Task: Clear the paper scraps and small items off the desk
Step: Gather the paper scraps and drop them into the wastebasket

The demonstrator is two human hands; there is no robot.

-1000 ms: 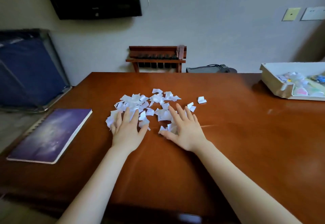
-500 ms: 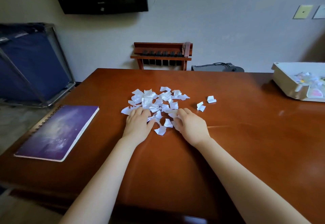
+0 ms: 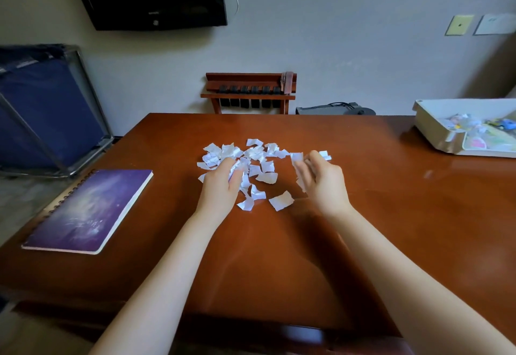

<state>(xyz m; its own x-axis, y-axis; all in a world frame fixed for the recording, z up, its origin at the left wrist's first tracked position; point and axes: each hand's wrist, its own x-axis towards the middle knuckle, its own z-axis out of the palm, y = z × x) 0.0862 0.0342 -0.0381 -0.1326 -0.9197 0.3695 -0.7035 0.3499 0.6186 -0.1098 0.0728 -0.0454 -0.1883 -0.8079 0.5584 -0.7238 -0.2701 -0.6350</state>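
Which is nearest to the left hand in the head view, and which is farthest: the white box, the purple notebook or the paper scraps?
1. paper scraps: touching the left hand, under its fingers.
2. purple notebook: to its left, apart.
3. white box: far to the right, at the back.

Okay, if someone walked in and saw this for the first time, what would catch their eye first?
White paper scraps lie scattered in the middle of the brown desk; the left hand grips a bunch of them and the blurred right hand holds a few just to the right. A purple spiral notebook lies by the desk's left edge, and a white tray of small colourful items sits far right.
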